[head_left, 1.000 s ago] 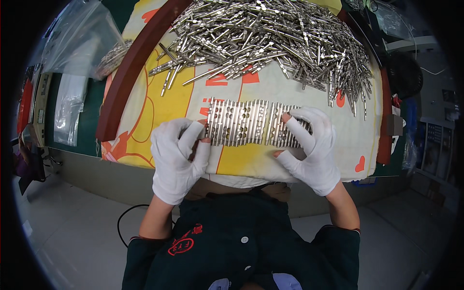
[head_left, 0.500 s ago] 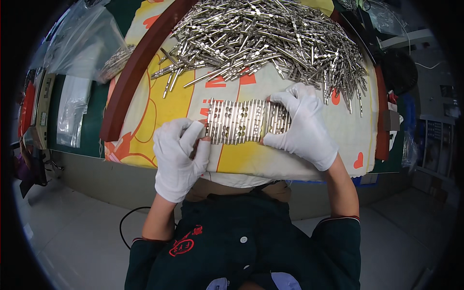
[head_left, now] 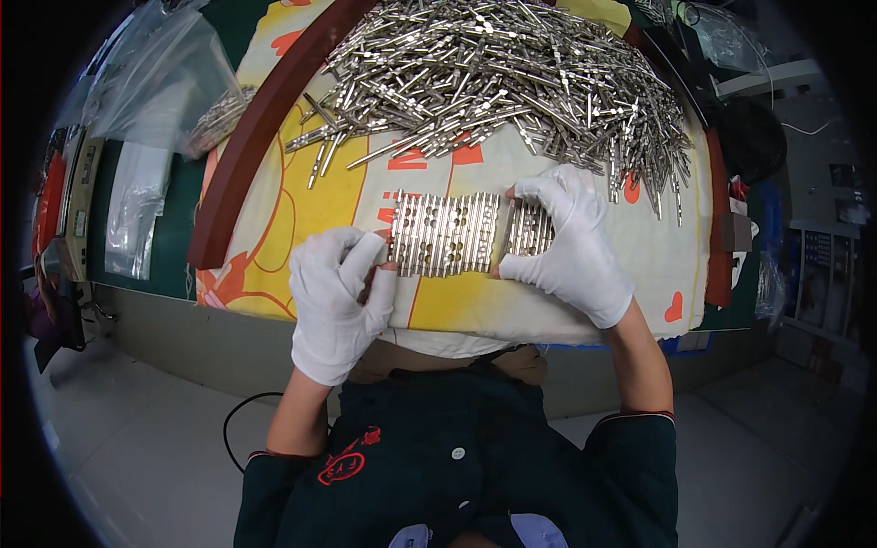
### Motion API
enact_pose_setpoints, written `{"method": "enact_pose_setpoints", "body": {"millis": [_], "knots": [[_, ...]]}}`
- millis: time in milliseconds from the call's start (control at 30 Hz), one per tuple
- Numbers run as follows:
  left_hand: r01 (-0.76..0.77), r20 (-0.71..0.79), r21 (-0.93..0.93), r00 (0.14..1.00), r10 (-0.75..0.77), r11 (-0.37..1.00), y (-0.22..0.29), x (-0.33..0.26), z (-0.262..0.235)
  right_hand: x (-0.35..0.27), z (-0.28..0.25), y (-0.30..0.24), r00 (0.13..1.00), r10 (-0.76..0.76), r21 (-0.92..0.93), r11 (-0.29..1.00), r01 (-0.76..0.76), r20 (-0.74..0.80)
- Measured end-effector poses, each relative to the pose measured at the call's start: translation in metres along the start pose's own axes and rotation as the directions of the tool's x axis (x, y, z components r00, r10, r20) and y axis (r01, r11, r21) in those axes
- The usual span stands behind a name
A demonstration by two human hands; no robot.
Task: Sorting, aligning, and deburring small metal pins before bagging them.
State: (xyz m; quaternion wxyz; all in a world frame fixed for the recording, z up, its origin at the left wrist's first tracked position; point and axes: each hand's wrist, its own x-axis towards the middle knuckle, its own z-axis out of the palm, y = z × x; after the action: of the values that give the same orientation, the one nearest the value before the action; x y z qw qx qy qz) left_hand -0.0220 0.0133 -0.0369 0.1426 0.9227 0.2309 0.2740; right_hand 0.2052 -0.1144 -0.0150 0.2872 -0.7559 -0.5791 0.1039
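Slender silvery metal rods, stepped and notched, lie side by side in a row (head_left: 443,235) on the patterned cloth. My left hand (head_left: 338,297), in a white glove with bare fingertips, is curled with its fingertips against the row's left end. A narrow gap parts a smaller group of rods (head_left: 527,228) from the row on the right. My right hand (head_left: 580,242), gloved the same way, spans this group, thumb at the near ends and fingers at the far ends. Its palm side hides part of the group.
A large loose heap of similar metal rods (head_left: 493,68) covers the far part of the cloth (head_left: 356,192). Dark red wooden rails (head_left: 239,164) border the cloth on both sides. Clear plastic bags (head_left: 160,87) lie at the left, and a black round object (head_left: 754,137) stands at the right.
The smaller group has shifted slightly right with my right hand, and the gap beside the row has widened. My left hand has stayed nearly in place.
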Motion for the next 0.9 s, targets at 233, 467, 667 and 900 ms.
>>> {"method": "enact_pose_setpoints", "body": {"millis": [233,467,667,900], "knots": [[0.006,0.000,0.010,1.000,-0.006,1.000,0.000,0.001,0.000,0.002,0.001,0.001,1.000,-0.010,0.000,1.000,0.010,0.000],[-0.052,-0.213,-0.102,0.977,0.029,0.993,0.015,0.003,-0.002,-0.010,-0.023,-0.003,0.997,0.065,0.371,0.926,-0.074,0.035],[0.177,0.253,-0.685,0.967,0.004,0.707,0.074,0.024,-0.006,-0.036,-0.040,-0.034,0.985,0.152,0.817,0.555,-0.156,0.085],[0.346,0.384,-0.681,0.919,-0.088,0.645,0.065,0.011,-0.005,-0.067,-0.066,-0.023,0.925,0.075,0.255,0.967,0.024,-0.372]]}}
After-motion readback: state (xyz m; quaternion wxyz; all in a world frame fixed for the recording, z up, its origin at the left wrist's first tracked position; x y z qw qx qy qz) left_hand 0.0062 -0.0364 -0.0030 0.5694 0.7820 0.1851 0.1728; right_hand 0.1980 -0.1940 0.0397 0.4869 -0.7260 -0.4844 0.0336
